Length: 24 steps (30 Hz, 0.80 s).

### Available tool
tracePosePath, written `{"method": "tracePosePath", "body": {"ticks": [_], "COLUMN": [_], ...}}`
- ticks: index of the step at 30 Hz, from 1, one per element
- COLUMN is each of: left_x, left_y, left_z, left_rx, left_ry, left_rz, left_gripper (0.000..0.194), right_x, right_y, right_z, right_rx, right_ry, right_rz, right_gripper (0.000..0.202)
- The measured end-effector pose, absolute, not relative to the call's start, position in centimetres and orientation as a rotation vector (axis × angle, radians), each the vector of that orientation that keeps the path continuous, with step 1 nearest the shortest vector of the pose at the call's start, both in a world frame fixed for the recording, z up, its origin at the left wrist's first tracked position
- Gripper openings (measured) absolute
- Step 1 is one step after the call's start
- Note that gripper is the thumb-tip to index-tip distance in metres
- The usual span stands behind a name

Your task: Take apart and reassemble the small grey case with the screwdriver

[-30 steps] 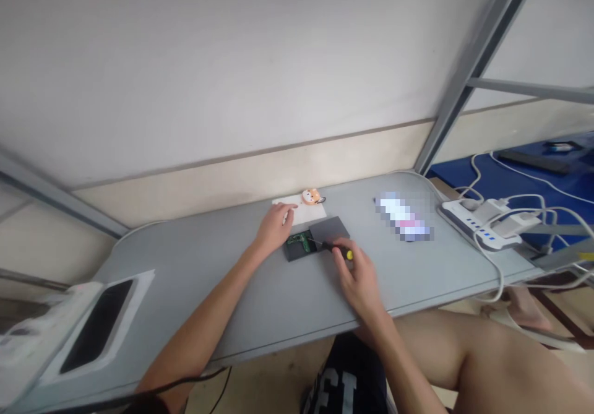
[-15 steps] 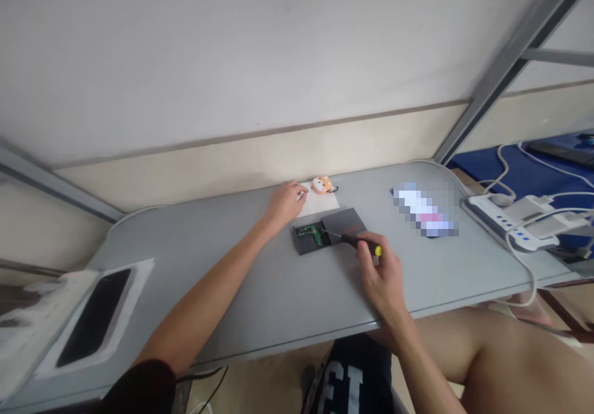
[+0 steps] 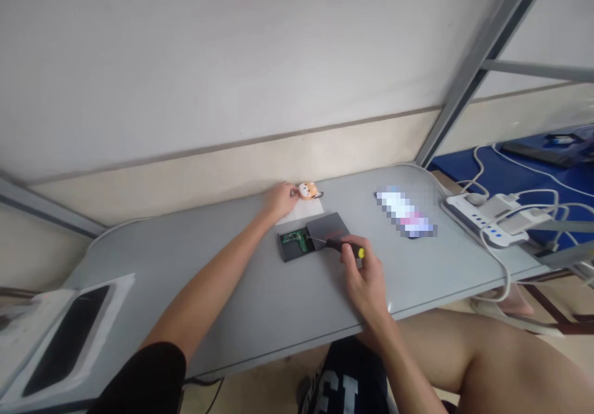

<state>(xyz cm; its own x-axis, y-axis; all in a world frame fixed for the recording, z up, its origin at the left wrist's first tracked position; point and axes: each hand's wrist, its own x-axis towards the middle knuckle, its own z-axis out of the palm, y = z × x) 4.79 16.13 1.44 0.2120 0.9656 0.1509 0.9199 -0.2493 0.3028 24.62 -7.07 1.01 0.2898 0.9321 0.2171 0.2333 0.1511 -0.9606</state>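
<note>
My right hand (image 3: 367, 276) is closed round a screwdriver (image 3: 341, 246) with a dark handle and a yellow end. Its thin shaft slants left, and the tip is over or inside the uncovered part of a dark grey case (image 3: 330, 227). A green circuit board (image 3: 293, 238) shows in that part. Behind the case, my left hand (image 3: 280, 200) rests at the white paper (image 3: 306, 210) with its fingers curled. Its fingertips are right beside an orange and white animal-face trinket (image 3: 308, 190); what they pinch, if anything, is too small to tell.
A phone with a lit, blurred screen (image 3: 406, 213) lies to the right. Beyond it stands a white power strip (image 3: 482, 221) with plugs and cables. On the left a dark flat device (image 3: 69, 340) lies on white sheets. A metal post (image 3: 457, 104) rises at the back right.
The view has swung a little to the right, so everything sits further left. My left hand has moved closer to the animal-face trinket. My right hand keeps the screwdriver at the case.
</note>
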Motion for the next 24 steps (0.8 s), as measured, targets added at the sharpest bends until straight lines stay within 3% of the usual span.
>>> {"method": "tracePosePath", "body": {"ticks": [15,24], "left_x": [4.3,1.9], "left_y": [10.2,1.0], "left_z": [3.6,2.5], "left_rx": [2.461,2.523], "left_ry": [1.599,1.28], "left_rz": [0.405,0.712], "left_gripper": [0.023,0.039], "right_x": [24.7,24.4], "right_y": [-7.3,-7.1], "right_z": [0.9,0.2], "right_rx": [-1.253,-1.251], "right_ry": [-1.234,-1.628], "right_rz": [0.631,0.095], "right_gripper": [0.022,0.01]}}
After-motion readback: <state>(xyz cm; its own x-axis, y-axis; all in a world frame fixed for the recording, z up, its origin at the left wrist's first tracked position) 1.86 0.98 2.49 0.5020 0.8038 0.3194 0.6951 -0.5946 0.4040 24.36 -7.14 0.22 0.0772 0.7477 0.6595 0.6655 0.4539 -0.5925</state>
